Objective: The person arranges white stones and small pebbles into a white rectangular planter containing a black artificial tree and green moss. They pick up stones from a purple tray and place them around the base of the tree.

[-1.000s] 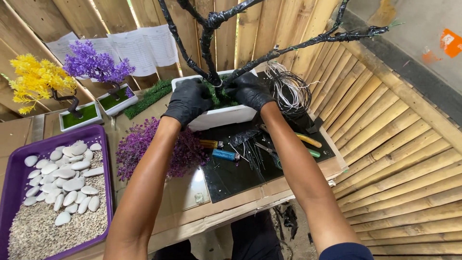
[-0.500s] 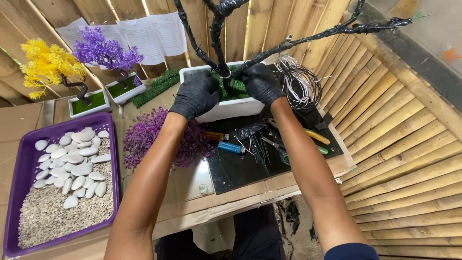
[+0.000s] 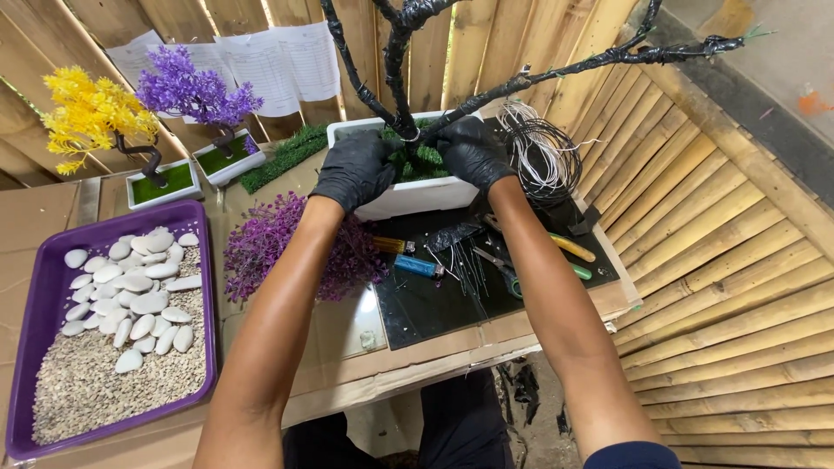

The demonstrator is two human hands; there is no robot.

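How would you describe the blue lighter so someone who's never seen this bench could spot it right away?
Start at the white rectangular planter that both gloved hands press on, then drop to the black mat just in front of it. The blue lighter lies flat near the mat's left edge, beside the purple foliage bunch. It sits just below the amber lighter, so colour tells them apart.

Left hand (image 3: 354, 169) and right hand (image 3: 470, 152) gloved, extended, fingers curled.

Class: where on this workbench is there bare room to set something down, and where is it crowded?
Free: the black mat below the blue lighter, and cardboard beside the purple foliage. Crowded: around the scissors and wire coil.
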